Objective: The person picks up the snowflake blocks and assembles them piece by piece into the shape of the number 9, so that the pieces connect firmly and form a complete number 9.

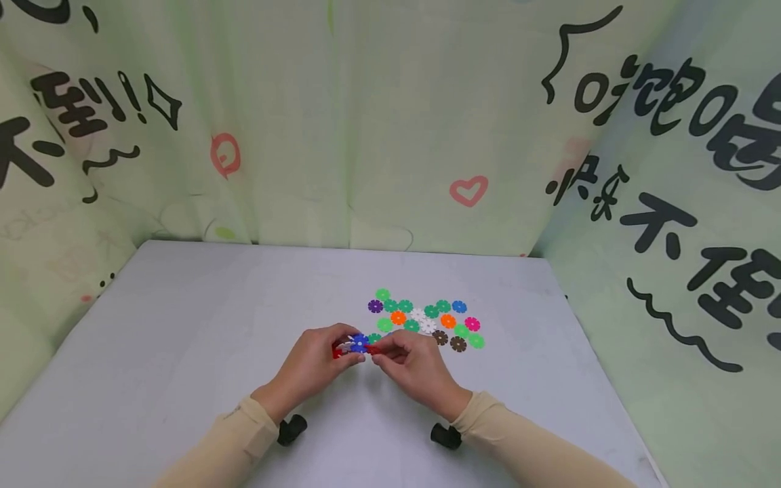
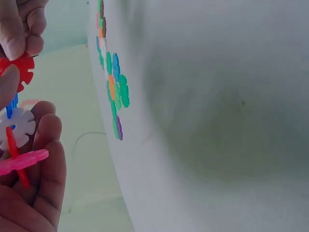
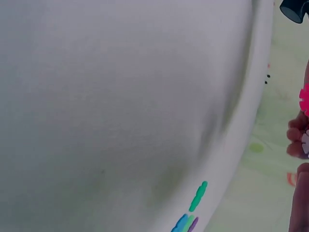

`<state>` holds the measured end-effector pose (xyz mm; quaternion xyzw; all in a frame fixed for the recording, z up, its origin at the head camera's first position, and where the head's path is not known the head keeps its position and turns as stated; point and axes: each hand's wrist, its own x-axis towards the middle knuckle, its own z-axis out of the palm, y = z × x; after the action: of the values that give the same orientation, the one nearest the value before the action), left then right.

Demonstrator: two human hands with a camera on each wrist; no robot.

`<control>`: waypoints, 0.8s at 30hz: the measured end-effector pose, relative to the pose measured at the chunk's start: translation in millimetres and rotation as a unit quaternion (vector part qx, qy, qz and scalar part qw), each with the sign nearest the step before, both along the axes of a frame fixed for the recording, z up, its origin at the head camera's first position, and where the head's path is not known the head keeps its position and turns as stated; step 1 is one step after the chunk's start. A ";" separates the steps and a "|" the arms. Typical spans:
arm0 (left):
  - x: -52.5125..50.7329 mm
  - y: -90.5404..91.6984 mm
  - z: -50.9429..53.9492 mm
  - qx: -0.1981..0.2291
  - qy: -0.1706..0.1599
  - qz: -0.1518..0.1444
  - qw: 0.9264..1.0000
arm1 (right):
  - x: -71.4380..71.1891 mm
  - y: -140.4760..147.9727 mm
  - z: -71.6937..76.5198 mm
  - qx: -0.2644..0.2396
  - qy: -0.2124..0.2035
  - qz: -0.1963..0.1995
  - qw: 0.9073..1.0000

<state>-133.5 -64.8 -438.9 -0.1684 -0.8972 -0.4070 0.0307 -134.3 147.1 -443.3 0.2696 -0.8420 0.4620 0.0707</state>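
Note:
In the head view, the left hand (image 1: 317, 356) holds a joined group of notched plastic discs above the table, with a blue disc (image 1: 358, 343) at its middle. The right hand (image 1: 417, 366) pinches a red disc (image 1: 374, 350) at the group's right side. The left wrist view shows the red disc (image 2: 25, 72) at the top, blue below it, then a white disc (image 2: 20, 126), another red one on edge and a pink disc (image 2: 29, 162) lying across it, against the left hand's fingers (image 2: 53, 164). Part of the pink disc (image 3: 304, 99) shows in the right wrist view.
Loose discs in green, orange, white, brown (image 1: 457, 343), purple (image 1: 375, 306), blue and pink lie flat on the table (image 1: 213, 325) just beyond the hands. Black wrist devices (image 1: 293, 430) sit under both wrists. A printed curtain (image 1: 396, 122) surrounds the table's back and sides.

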 end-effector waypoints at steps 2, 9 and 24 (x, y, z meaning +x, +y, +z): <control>0.3 -0.7 -0.3 -0.011 0.000 0.001 1.000 | -1.0 2.2 -2.1 0.008 -0.011 -0.001 1.000; -0.1 -0.4 -2.3 -0.018 -0.007 -0.004 1.000 | -2.8 6.3 -4.1 -0.002 -0.053 -0.006 0.999; -2.6 -1.3 -9.4 0.002 0.019 -0.052 0.998 | -12.6 9.3 -7.8 0.017 -0.065 0.019 0.998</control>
<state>-136.1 -66.1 -448.3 -0.2222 -0.8859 -0.4062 0.0271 -146.8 156.5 -451.1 0.2561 -0.8472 0.4654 0.0027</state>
